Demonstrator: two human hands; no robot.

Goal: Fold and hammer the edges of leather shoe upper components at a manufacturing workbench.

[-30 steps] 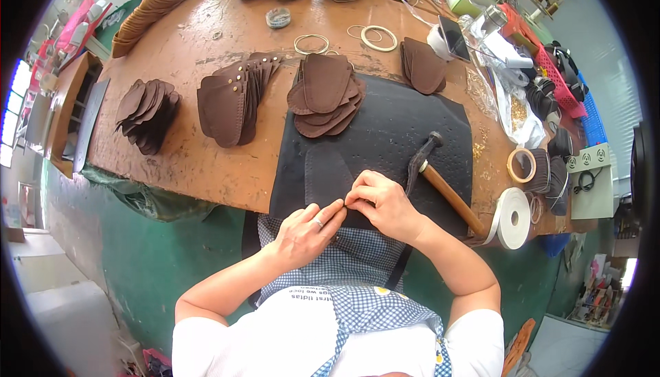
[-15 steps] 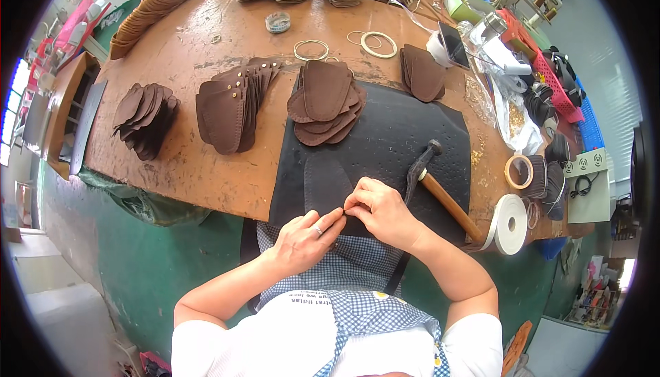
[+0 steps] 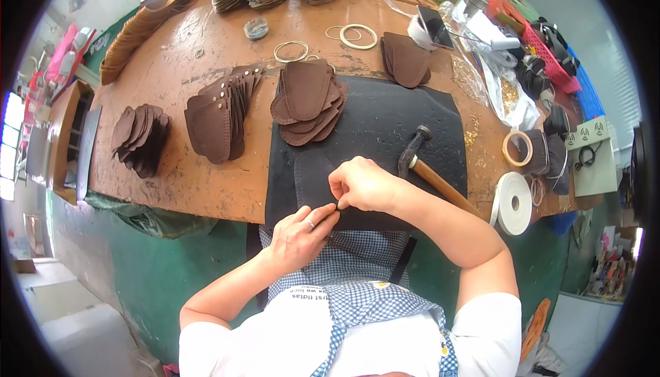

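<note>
My left hand (image 3: 300, 238) is at the near edge of a black mat (image 3: 385, 119), its fingers pressed together and pointing up to the right. My right hand (image 3: 366, 186) is closed in a pinch, thumb and fingertips meeting the left fingertips. What lies between them is too small and hidden to name. Just beyond the hands, a dark leather piece (image 3: 311, 174) with a stitched-looking edge lies flat on the mat, partly covered by my right hand. A hammer (image 3: 430, 170) with a wooden handle rests to the right, its handle partly behind my right forearm.
Brown leather pieces (image 3: 307, 98) are piled on the mat's far edge. More stand left, some studded (image 3: 218, 119), others in a loose stack (image 3: 141, 139). A white tape roll (image 3: 514, 201) and a tan tape roll (image 3: 517, 148) sit right. A phone (image 3: 434, 27) lies beyond.
The whole view has shifted slightly. My right hand has turned over with its wrist and forearm higher, its fingertips still at the left fingertips. The left hand stays nearly in place.
</note>
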